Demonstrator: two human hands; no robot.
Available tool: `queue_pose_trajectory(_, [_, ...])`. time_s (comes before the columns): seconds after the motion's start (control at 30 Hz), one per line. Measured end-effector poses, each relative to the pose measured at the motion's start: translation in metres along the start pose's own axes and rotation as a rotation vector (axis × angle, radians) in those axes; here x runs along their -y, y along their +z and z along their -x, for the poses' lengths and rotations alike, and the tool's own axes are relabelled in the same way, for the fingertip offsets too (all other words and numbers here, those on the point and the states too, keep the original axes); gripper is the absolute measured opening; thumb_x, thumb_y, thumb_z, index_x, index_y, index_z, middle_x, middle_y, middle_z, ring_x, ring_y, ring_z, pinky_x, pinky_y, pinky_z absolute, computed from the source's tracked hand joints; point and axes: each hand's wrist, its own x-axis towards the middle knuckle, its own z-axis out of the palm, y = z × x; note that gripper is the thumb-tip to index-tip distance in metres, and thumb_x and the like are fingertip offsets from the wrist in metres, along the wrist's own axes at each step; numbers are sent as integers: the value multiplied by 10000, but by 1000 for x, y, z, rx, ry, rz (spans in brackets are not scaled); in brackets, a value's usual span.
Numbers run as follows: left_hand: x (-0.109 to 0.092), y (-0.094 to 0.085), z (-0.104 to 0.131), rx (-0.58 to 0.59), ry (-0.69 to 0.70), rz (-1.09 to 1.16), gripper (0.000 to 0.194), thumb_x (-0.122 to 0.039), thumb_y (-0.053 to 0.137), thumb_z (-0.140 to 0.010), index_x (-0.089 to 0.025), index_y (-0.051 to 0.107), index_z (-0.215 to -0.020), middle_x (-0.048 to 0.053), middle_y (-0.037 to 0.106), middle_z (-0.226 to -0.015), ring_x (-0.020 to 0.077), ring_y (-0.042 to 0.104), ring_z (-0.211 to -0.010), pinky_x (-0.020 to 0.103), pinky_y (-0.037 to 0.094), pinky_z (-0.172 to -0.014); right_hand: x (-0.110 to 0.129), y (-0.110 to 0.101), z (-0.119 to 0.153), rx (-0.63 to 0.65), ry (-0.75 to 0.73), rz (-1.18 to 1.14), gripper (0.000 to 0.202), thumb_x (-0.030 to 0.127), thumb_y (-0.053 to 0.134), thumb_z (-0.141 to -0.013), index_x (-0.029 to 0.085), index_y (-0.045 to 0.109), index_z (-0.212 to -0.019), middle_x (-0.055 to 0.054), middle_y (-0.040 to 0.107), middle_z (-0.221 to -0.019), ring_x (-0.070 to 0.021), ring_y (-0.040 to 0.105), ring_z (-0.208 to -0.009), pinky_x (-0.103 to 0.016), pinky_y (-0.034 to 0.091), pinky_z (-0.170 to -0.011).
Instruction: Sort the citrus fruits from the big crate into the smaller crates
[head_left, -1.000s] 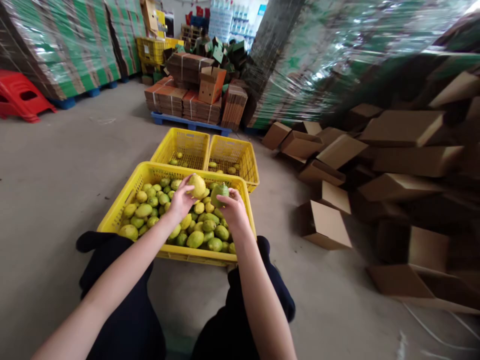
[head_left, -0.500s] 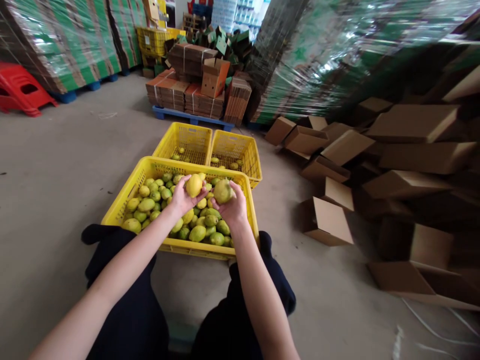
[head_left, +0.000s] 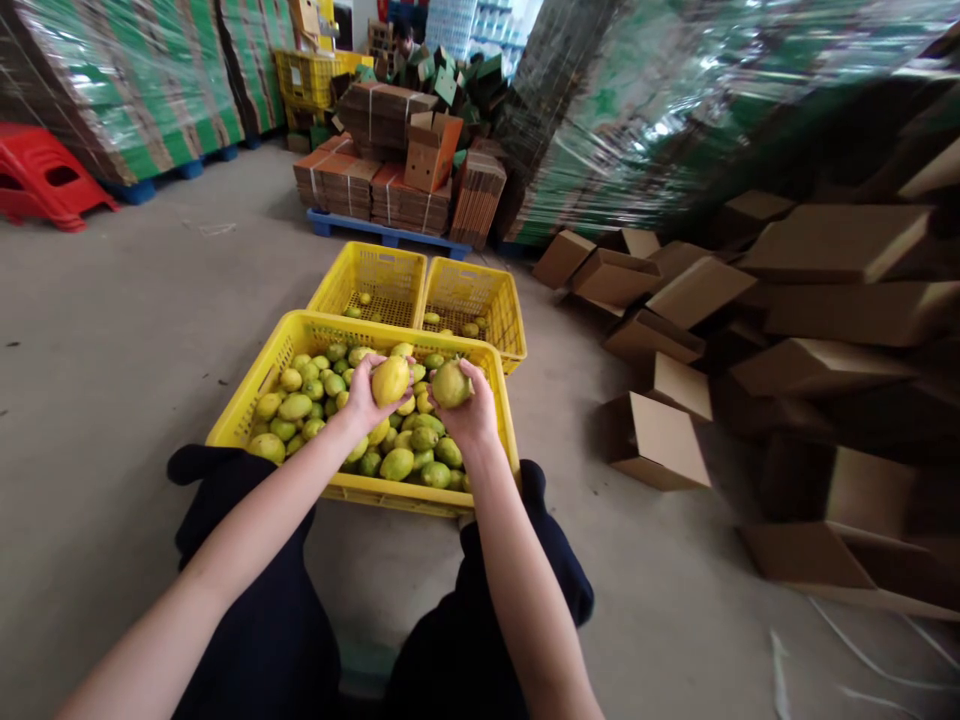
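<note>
My left hand (head_left: 365,397) is closed around a yellow lemon (head_left: 391,381), held above the large yellow crate (head_left: 259,385) in front of my knees. Beside it, my right hand (head_left: 477,408) grips a greener lemon (head_left: 451,384), its fingers wrapped round the far and right side. The two fruits are apart by a small gap. Below both hands, many green and yellow lemons (head_left: 397,464) fill the crate; my forearms hide some of them.
Behind the large crate stand two smaller yellow crates, left (head_left: 369,277) and right (head_left: 480,300), each with a few lemons. Cardboard boxes (head_left: 667,440) lie heaped on the right. Flattened cartons (head_left: 337,190) sit on a blue pallet (head_left: 386,237). A red stool (head_left: 56,185) is at left.
Both hands still hold the same lemons, and the greener one has turned slightly in my right hand. A person's head has come into view in the far background.
</note>
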Motion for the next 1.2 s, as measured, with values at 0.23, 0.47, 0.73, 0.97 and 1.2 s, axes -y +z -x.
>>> queue_pose_trajectory(0.23, [0,3,2,-26,8,34,248,-257,497,-847,-145,666,-990,56,682,-704,136,612,-567,228,528,-533,0,2,2,45,76,38,218,387,729,-743,221,619,-831,25,655,-690,-163,622,-582,-264,465,-469])
queue_pose_trajectory(0.47, [3,0,-5,-118,-29,-10,255,-330,492,-920,-145,667,-899,27,634,-617,130,611,-504,222,537,-483,-2,-2,-2,88,154,44,227,431,692,-783,212,628,-783,-6,674,-644,-175,628,-520,-265,449,-409])
queue_pose_trajectory(0.73, [2,-8,-7,-139,-107,0,457,-591,528,-881,-148,638,-901,70,634,-682,140,626,-560,205,546,-469,-6,-5,-9,-20,194,-39,217,429,638,-817,219,597,-778,-13,669,-608,-182,624,-509,-277,484,-427])
queue_pose_trajectory(0.97, [2,-6,-10,-285,57,55,187,-330,683,-843,-201,550,-813,-21,615,-666,96,642,-571,188,599,-587,-6,-1,-4,27,183,-8,270,480,682,-795,219,614,-807,7,653,-610,-184,639,-532,-267,467,-418])
queue_pose_trajectory(1.2, [2,6,2,-169,0,68,197,-286,539,-934,-136,659,-892,53,703,-732,142,699,-625,237,612,-597,-5,0,-2,78,60,6,383,596,739,-747,230,633,-791,10,666,-658,-186,659,-581,-286,509,-461])
